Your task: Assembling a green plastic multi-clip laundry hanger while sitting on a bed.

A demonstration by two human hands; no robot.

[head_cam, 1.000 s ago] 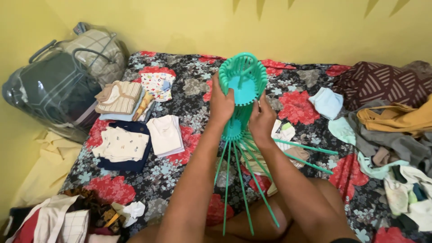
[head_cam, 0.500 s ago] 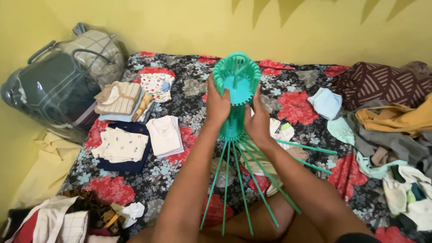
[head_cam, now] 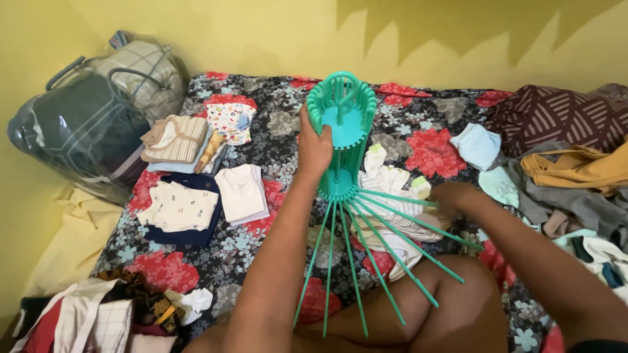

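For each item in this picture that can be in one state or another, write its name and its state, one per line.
Teal clothes hanger: held upright, its long rods fanned downward.
Left hand: gripping the hanger's round cage.
Right hand: off the hanger, blurred, low beside the rods.
Baby clothes at left: folded, stacked.
Clothes at right: unfolded, heaped.
Clear storage bag: full; whether zipped, cannot tell.

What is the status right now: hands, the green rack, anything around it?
Left hand grips green folding rack by its rim, upright. Right hand off the rack, low beside the spread rods. Small white clothes piled under the rods.
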